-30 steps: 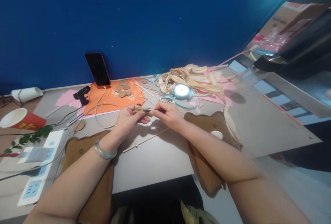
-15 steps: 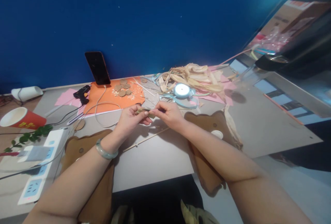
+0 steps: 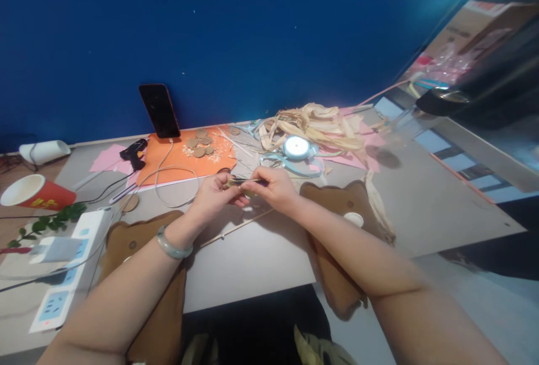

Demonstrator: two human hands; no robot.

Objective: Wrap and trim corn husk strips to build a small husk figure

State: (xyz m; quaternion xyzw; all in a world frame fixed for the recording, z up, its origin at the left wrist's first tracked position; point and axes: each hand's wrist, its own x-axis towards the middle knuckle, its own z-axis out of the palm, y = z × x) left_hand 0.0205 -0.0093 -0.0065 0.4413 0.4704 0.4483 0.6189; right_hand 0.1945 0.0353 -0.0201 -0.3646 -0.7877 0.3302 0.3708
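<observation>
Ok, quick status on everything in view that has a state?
Left hand: closed on the small strip.
Right hand: pinching the other end of it.
Small strip: held between both hands, above the table.
Phone: upright against the wall, screen dark, cable attached.
Red cup: lying on its side.
Glue gun: resting on the table.
Ribbon spool: lying flat.
</observation>
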